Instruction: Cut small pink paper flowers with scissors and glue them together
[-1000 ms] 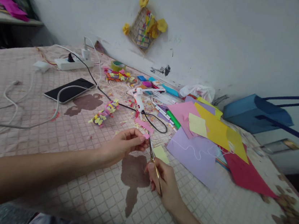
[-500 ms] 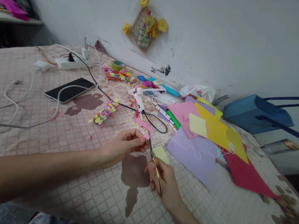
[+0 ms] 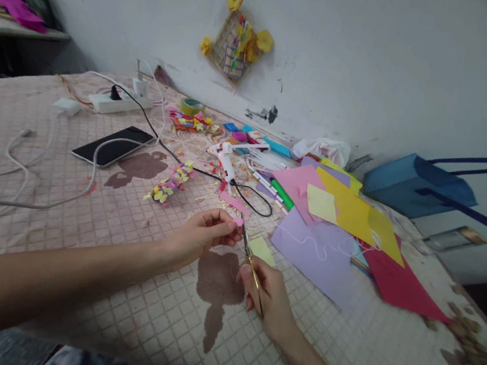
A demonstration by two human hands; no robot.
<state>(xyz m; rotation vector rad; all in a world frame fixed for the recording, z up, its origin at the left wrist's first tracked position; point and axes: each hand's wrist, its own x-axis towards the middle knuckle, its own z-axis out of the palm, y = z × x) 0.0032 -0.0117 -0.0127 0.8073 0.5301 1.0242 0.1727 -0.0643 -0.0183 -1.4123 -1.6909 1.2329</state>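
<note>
Pink paper piece (image 3: 238,221) sits at the very tips of the left hand's (image 3: 215,229) grip, pinched between thumb and fingers, with part of it showing beyond them. Scissors (image 3: 248,253) are in the right hand (image 3: 269,292), its grip closed around the gold handles. Their silver blades point away from the person, right beside the paper piece; I cannot tell whether they touch it. Just beyond, a pink strip (image 3: 235,203) lies on the cloth-covered bench (image 3: 129,316), and a pale yellow sheet (image 3: 263,250) lies near the scissors.
</note>
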